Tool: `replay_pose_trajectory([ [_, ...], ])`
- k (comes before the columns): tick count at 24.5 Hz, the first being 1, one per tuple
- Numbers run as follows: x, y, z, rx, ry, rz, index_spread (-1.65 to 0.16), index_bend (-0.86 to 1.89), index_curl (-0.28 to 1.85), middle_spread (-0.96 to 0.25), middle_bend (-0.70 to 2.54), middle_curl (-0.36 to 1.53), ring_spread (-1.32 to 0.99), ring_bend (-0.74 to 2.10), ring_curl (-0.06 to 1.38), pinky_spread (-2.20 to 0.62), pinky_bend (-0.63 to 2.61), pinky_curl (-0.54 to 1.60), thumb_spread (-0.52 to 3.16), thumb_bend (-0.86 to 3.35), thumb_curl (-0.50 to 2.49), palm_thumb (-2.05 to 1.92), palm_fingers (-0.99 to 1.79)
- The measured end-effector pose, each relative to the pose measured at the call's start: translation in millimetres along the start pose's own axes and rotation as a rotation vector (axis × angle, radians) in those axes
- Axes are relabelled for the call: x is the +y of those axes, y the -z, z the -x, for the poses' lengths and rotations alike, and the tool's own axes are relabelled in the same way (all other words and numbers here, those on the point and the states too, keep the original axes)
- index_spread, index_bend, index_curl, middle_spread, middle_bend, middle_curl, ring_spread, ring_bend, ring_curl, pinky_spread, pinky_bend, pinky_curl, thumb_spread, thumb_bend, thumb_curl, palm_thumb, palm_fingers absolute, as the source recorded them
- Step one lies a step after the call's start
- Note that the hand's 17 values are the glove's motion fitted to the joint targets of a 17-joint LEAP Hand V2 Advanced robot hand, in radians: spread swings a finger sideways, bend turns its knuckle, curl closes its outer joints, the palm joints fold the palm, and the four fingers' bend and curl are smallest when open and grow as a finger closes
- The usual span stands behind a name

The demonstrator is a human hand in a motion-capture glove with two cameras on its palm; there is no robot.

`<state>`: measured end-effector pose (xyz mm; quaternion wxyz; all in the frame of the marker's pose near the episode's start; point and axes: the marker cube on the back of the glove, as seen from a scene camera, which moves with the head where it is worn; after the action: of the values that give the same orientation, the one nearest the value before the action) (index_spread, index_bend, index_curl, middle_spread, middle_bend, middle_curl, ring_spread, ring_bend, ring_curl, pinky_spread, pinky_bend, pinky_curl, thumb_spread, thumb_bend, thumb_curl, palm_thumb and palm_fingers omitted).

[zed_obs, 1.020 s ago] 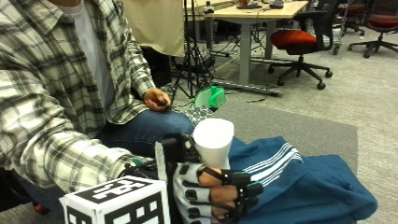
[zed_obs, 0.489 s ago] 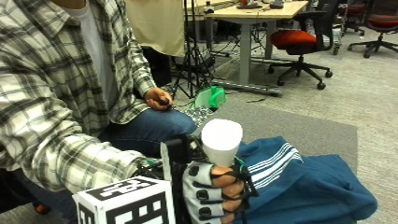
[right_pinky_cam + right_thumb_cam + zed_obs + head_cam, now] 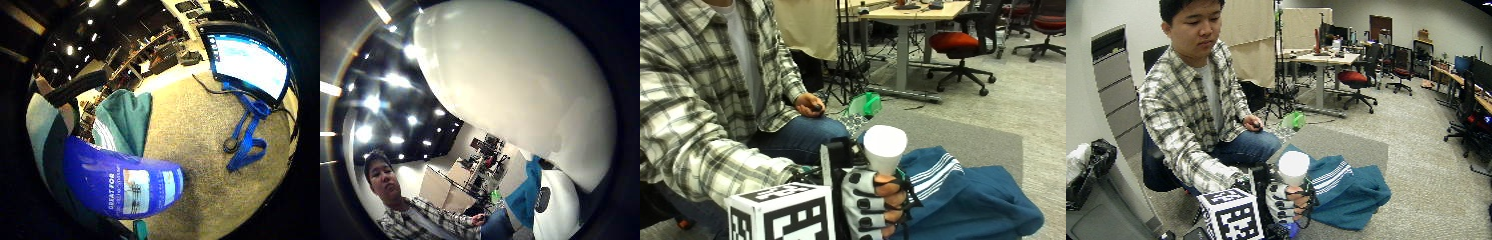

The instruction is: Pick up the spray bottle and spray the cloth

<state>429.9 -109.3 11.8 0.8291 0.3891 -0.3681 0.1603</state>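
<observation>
A gloved right hand [image 3: 873, 200] curls its fingers [image 3: 889, 187] around a spray bottle [image 3: 883, 147], whose white cap rises just above them, over a table. Just beyond the fingers lies the blue striped cloth [image 3: 973, 200], rumpled. The cap appears still on, so pressing now would likely spray nothing; the nozzle's direction cannot be made out, and a spray could miss the cloth. The bottle's blue body [image 3: 125, 182] is hidden behind the fingers in the outside views. The bare hand [image 3: 810, 105] rests on the person's knee, well behind.
</observation>
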Motion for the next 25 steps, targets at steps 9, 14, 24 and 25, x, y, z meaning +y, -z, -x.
replay_pose_trajectory([
  [9,-10.8,-10.1,35.1,0.117,0.064,0.078,-0.3,0.19,0.39,-0.18,0.47,0.5,-0.21,0.58,0.43,-0.16,0.6,0.35,0.29,-0.03,0.71,1.12,1.22],
  [14,-22.6,-9.5,64.5,0.234,0.143,0.136,-0.3,0.18,0.41,-0.19,0.47,0.5,-0.21,0.58,0.44,-0.16,0.59,0.36,0.27,-0.03,0.72,1.12,1.22],
  [24,-32.0,-28.8,111.2,0.447,0.275,0.248,-0.31,0.17,0.44,-0.19,0.47,0.52,-0.22,0.57,0.45,-0.17,0.59,0.38,0.25,-0.03,0.73,1.12,1.22],
  [25,-33.9,-34.4,114.3,0.474,0.284,0.247,-0.31,0.17,0.44,-0.19,0.47,0.52,-0.22,0.57,0.45,-0.17,0.59,0.38,0.25,-0.03,0.73,1.12,1.22],
])
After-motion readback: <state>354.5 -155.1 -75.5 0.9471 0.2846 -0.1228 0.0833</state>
